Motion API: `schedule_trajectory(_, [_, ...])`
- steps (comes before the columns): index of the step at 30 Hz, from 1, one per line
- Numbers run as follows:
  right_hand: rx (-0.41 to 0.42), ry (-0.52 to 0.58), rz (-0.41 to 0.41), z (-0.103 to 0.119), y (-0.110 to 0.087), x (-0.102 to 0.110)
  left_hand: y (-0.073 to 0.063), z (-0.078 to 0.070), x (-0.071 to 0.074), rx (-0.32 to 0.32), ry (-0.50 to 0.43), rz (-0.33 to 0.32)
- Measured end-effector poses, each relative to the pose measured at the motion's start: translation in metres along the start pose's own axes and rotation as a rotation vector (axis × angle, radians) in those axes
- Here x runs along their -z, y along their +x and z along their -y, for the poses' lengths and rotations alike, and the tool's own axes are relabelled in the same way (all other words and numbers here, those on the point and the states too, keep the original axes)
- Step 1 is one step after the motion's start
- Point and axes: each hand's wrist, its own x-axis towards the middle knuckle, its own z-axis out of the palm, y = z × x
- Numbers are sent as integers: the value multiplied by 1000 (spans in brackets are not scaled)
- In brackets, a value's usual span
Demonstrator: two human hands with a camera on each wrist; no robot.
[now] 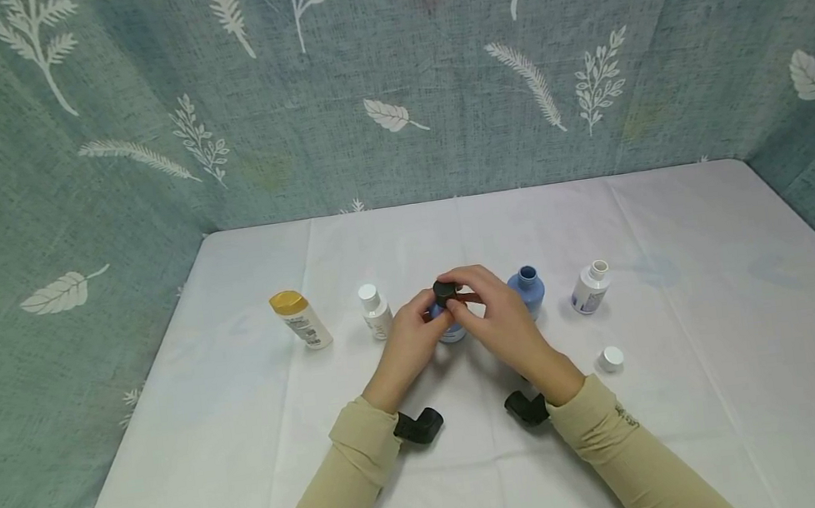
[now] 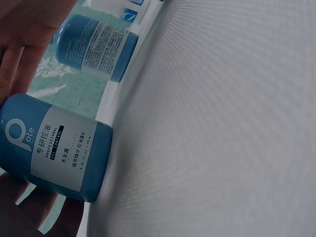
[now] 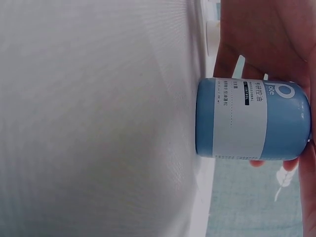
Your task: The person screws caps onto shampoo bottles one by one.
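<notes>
A blue bottle with a white label stands upright at the middle of the table, its upper part largely hidden by both hands. My left hand grips this bottle around its upper body. On top sits a black cap, pinched between the thumb and fingers of my right hand. In the left wrist view, the labelled side of the blue bottle shows with fingers on both sides of it. The right wrist view has the same bottle with its base at the white tablecloth.
Just right of the hands stands a second blue bottle with an uncovered neck. Farther right are an uncapped white bottle and a loose white cap. To the left stand a white-capped bottle and a yellow-capped bottle.
</notes>
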Motion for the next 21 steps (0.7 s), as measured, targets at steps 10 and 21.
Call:
schedule_trajectory(10, [31,-23,-24,-3,-1,-2,0,0,0,-10,3,2])
schedule_trajectory(21, [11,-29,-13,-1,-1,-1,0,-2,0,-13,7,-8])
